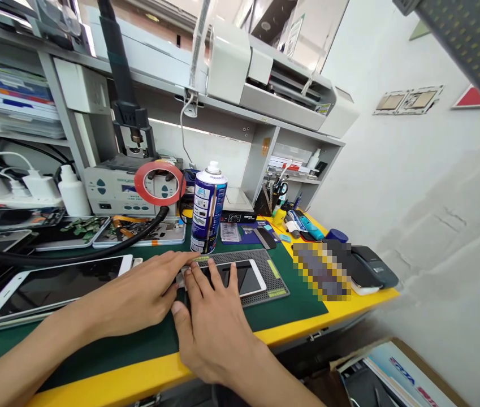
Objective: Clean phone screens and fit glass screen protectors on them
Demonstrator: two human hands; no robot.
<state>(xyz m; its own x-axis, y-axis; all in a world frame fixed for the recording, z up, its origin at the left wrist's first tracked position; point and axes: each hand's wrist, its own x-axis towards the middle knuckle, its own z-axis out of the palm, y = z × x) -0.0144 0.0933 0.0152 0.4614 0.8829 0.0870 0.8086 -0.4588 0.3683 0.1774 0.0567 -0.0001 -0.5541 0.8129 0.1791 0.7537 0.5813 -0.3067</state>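
A white-framed smartphone (246,277) with a dark screen lies on a grey perforated mat (271,265). My right hand (218,322) rests over its left part, palm down, with the fingers spread on the screen. At the phone's left end is my left hand (146,288), its fingers pressed together and bent over. A small greyish bit shows by the left fingertips, but I cannot make out what they grip. A blue and white spray can (208,209) stands upright just behind the mat. The phone's left end is hidden by my hands.
A larger white tablet-like device (57,285) lies to the left, near a black hose (95,254). Behind are a grey control unit (116,189) and a roll of red tape (139,183). A dark phone-shaped item, pixelated (320,271), and black cases (369,265) lie right.
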